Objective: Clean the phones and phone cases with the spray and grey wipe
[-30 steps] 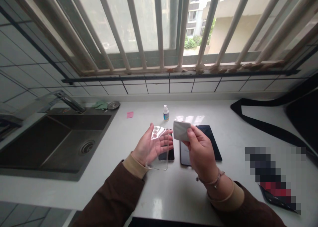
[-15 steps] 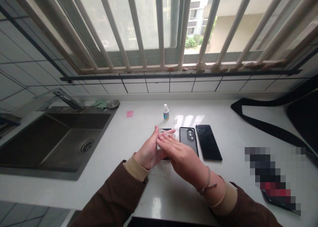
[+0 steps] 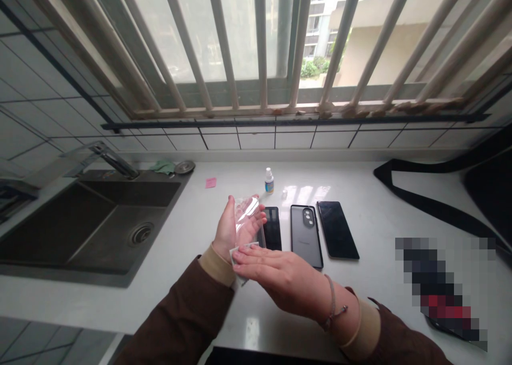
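My left hand (image 3: 234, 227) cradles a clear phone case (image 3: 247, 215) above the white counter (image 3: 380, 216), its open side up. My right hand (image 3: 276, 273) lies flat across the case's near end, fingers pressing a small white wipe (image 3: 237, 254) against it. Just right of the case a black phone (image 3: 272, 227) lies on the counter. Beside it rest a dark phone case with a camera cutout (image 3: 305, 235) and a second black phone (image 3: 337, 228).
A dark sink (image 3: 92, 221) with a faucet (image 3: 108, 160) fills the left. A small dropper bottle (image 3: 269, 181) and a pink note (image 3: 210, 182) stand behind the phones. A black strap (image 3: 424, 192) and bag lie at the right, under a barred window.
My right hand brought the wipe down onto the case and has slid it from the far end toward the near end. The left hand tilted the case up slightly.
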`<state>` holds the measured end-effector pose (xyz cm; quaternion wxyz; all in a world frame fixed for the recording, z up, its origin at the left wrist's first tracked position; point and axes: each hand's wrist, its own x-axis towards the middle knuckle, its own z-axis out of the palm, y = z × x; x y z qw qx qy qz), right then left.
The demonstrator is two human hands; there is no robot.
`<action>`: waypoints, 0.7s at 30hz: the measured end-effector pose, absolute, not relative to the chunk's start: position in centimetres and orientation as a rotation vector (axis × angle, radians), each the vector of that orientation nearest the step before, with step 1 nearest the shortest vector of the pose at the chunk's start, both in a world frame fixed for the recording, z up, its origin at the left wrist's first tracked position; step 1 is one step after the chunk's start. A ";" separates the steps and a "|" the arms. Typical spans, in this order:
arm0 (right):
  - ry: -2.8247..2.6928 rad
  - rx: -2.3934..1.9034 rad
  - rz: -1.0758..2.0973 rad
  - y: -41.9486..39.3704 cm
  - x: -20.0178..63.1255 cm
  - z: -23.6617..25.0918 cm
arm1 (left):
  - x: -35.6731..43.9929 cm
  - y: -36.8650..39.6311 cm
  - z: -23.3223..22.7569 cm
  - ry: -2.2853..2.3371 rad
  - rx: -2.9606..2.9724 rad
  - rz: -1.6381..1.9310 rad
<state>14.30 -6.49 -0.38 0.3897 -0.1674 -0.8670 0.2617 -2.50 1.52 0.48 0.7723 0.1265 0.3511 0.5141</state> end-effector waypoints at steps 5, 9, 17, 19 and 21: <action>-1.677 -0.726 1.082 -6.0 14.7 -0.4 | -2.5 1.5 0.8 0.768 0.233 1.083; -1.238 -0.995 0.898 -4.6 15.6 -1.5 | -2.1 1.2 0.7 0.737 0.275 1.030; -1.947 -0.927 0.270 -4.1 15.7 -2.5 | -0.7 0.1 0.2 0.708 0.386 0.890; -2.103 -0.879 0.189 -4.2 15.0 -3.1 | -0.6 0.0 0.3 0.742 0.376 0.902; -2.178 -0.823 0.152 -4.3 14.6 -3.3 | -0.7 0.2 0.4 0.781 0.360 0.923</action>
